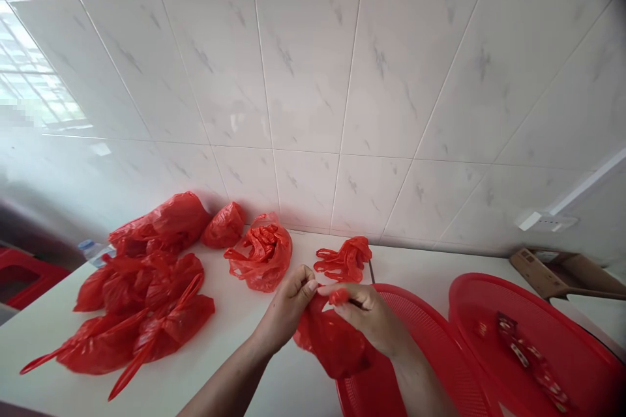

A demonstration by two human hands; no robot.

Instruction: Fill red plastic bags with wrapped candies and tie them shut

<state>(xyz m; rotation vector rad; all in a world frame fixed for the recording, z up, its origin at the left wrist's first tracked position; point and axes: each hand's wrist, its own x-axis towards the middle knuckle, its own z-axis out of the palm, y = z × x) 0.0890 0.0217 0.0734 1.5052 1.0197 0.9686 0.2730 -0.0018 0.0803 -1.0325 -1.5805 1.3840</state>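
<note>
Between my two hands hangs a red plastic bag [337,345], its lower part bulging over the rim of a red tray. My left hand [296,300] is closed, pinching the bag's top edge. My right hand [369,313] is also closed on the bag's upper part, with a bunched bit of red plastic showing between the fingers. What fills the bag is hidden. Just behind my hands lies a crumpled red bag [346,259], and left of it an open-topped red bag [261,251] stuffed with more red plastic.
Several filled, tied red bags [141,293] crowd the left of the white table [244,365], near a clear bottle [92,249]. On the right are a red tray [425,319], a second red tray [484,287] holding small packets [533,361], and a cardboard box [542,273].
</note>
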